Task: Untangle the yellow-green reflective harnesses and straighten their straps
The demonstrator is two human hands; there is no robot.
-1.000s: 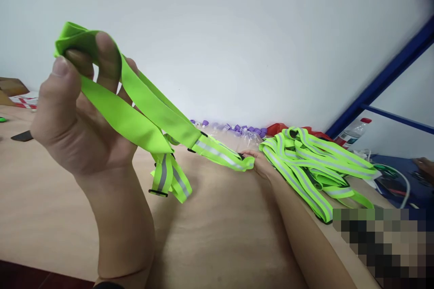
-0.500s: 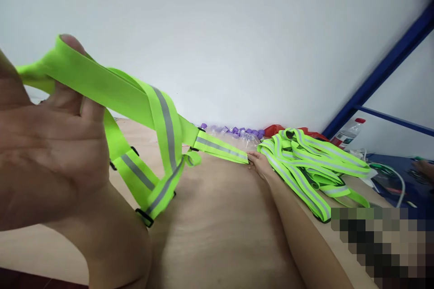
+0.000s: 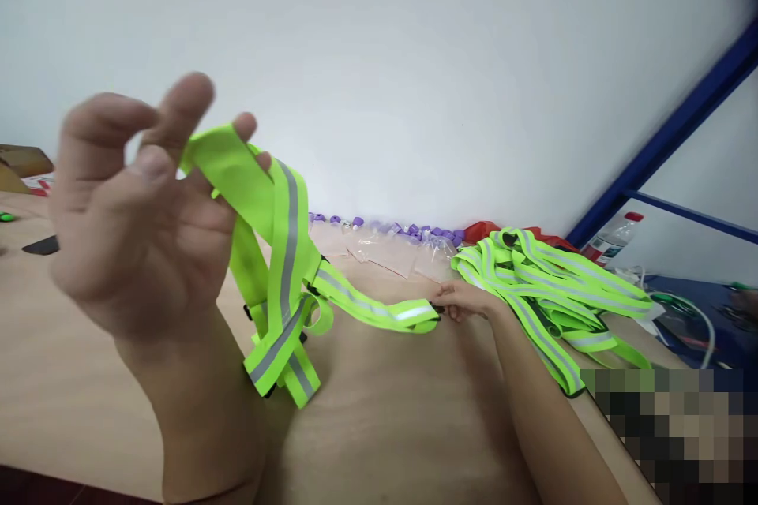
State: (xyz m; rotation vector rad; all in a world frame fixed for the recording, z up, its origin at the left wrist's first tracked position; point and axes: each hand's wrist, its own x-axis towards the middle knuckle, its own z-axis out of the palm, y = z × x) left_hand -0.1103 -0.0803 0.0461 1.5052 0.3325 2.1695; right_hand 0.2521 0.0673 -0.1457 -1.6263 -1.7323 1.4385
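A neon-green strap harness (image 3: 288,229) with grey reflective stripes and black buckles hangs above the wooden table. One of its bands loops over the fingers of my left hand (image 3: 148,213), which is raised close to the camera at the left, palm partly toward me, thumb and fingers curled. My right hand (image 3: 465,300) pinches the black-tipped far end of the strap, near the middle right. Between the hands the strap sags a little. Just right of my right hand lies a pile of similar green straps (image 3: 550,276).
Clear plastic bags (image 3: 384,248) and purple pieces (image 3: 414,232) lie along the white wall. At the right are red material (image 3: 482,231), a bottle (image 3: 616,237), a blue frame (image 3: 663,142) and cables. A cardboard box (image 3: 24,162) stands far left.
My left hand has moved right and turned, its fingers curling around the band. The strap between the hands has gone from taut to slack. My right hand has shifted slightly down and right.
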